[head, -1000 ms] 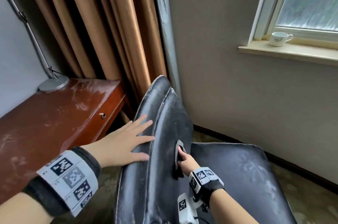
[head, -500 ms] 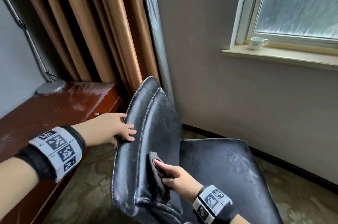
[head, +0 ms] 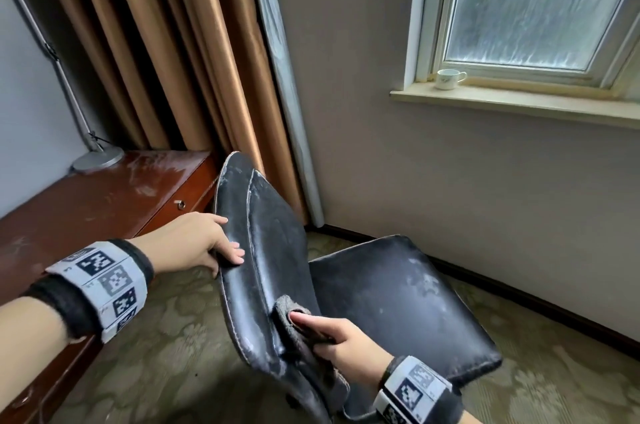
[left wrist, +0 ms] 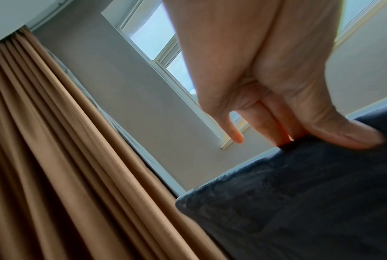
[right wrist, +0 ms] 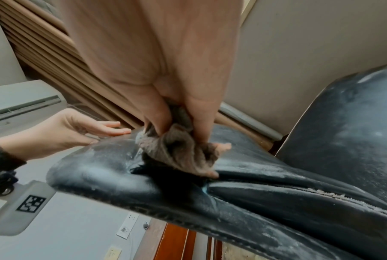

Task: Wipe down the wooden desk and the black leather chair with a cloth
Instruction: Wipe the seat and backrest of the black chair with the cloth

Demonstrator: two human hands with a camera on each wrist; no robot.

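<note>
- The right hand [head: 341,340] holds a bunched grey cloth [head: 289,316] against the front face of the black leather chair's backrest [head: 273,250], low down near the crease where back meets seat; its fingers curl round the cloth, the forefinger lying along the top of it.
- In the right wrist view the cloth [right wrist: 179,149] is gathered between thumb and fingers and pressed onto the dusty leather [right wrist: 266,184].
- The right forearm comes up from the lower edge, across the seat [head: 398,295].
- The left hand [head: 194,243] grips the backrest's outer edge higher up, fingers curled over onto the front, thumb behind; the left wrist view shows the thumb [left wrist: 343,135] lying on the back of the chair [left wrist: 299,202].
- The left arm reaches in over the wooden desk [head: 86,209], which stands just left of the chair, smeared with pale dust.
- A lamp base [head: 98,160] sits at the desk's far end; a cup [head: 448,78] stands on the windowsill [head: 519,105].
</note>
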